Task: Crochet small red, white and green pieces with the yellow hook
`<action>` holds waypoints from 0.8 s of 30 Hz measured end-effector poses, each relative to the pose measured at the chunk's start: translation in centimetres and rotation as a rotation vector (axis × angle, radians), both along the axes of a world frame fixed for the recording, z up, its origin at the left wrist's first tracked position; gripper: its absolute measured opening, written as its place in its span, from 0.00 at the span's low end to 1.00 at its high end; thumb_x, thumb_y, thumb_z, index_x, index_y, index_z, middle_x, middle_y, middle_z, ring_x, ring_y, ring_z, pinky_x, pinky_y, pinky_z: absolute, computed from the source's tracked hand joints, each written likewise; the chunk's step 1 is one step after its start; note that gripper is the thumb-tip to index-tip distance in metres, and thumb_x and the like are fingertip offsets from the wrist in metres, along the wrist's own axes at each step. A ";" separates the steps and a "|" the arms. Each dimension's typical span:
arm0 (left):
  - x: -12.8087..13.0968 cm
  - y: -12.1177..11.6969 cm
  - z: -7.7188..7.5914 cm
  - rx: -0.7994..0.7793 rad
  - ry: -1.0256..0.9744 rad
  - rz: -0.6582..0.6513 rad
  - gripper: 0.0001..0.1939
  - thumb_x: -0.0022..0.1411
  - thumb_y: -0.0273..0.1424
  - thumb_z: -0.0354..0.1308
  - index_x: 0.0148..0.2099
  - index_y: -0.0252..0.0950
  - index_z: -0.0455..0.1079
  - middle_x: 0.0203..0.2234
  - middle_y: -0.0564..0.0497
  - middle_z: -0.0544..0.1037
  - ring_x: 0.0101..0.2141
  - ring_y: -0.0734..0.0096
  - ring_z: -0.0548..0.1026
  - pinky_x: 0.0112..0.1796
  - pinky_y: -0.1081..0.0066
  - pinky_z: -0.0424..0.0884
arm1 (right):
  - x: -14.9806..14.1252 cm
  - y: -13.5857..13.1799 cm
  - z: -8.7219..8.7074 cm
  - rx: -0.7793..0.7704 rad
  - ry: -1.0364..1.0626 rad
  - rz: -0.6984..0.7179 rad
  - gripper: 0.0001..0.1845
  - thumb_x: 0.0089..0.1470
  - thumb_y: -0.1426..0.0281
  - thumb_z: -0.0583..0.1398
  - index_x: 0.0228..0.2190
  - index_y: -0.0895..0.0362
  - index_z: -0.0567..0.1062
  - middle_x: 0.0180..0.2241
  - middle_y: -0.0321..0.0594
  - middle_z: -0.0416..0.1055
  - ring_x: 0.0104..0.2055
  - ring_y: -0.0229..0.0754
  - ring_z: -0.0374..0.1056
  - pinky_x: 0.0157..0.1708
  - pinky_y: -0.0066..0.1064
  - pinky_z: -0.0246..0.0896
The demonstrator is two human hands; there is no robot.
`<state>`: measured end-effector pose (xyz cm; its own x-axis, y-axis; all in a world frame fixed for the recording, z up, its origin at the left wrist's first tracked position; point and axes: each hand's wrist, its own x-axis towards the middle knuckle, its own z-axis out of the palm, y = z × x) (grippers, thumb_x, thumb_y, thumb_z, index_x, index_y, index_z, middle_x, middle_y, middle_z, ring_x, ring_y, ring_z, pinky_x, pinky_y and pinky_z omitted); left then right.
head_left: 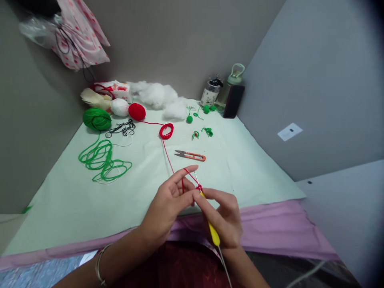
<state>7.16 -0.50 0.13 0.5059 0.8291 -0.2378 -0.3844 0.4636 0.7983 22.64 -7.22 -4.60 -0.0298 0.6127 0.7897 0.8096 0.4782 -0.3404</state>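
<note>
My right hand (223, 214) is closed around a crochet hook (214, 234) with a yellow handle, its metal tip pointing up and away. On the hook's shaft sits a small piece of red crochet (199, 187). My left hand (169, 204) pinches that piece between thumb and fingers, its index finger stretched out with red yarn (189, 173) running over it. From there the strand leads back to a loose red coil (166, 131) and on to a red yarn ball (137, 112). Just beyond my hands lie orange-handled thread snips (192, 155).
Green yarn (102, 160) lies in loops at left before a green ball (97, 119). Black cord (121, 129), a white ball (119, 107) and white stuffing (159, 96) are behind. Small green crocheted pieces (207, 131), a phone (234, 101) and a bottle (237, 75) stand or lie at right.
</note>
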 end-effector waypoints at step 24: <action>-0.9 0.8 -0.6 0.199 0.076 -0.053 0.16 0.61 0.36 0.73 0.52 0.43 0.85 0.30 0.53 0.77 0.28 0.76 0.68 0.31 0.75 0.69 | -1.0 1.6 2.0 -0.216 0.853 0.282 0.11 0.67 0.72 0.63 0.42 0.47 0.85 0.38 0.39 0.80 0.35 0.40 0.74 0.34 0.34 0.73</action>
